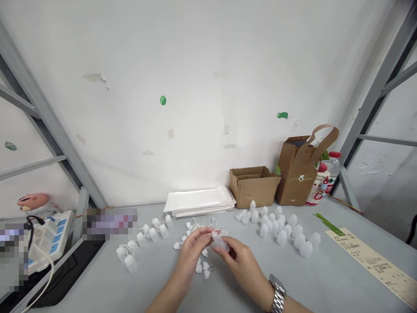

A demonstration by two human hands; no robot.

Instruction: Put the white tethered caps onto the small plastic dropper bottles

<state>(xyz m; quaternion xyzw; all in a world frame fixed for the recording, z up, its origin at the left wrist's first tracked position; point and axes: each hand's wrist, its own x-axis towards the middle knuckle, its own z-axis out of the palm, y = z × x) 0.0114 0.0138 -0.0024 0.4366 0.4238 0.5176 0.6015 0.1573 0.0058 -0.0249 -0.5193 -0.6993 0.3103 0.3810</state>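
Observation:
In the middle of the table my right hand (237, 256) is closed around a small translucent plastic squeeze bottle (220, 243), which is tilted with its top toward the left. My left hand (195, 244) pinches a white cap (214, 234) at the bottle's top; the fingers partly hide how the two meet. Loose white caps with straps (206, 270) lie around and beneath both hands. To the left stand several bottles with white caps and looped straps (131, 263). On the right stand several bottles without such caps (282, 237), a few of them lying down.
White padded envelopes (198, 201) are stacked against the wall, beside a cardboard box (256, 191) and a brown paper bag (295, 182). A printed paper strip (374, 263) and green strips (330, 224) lie at right. A power strip (54, 241) and black mat (70, 274) are at left.

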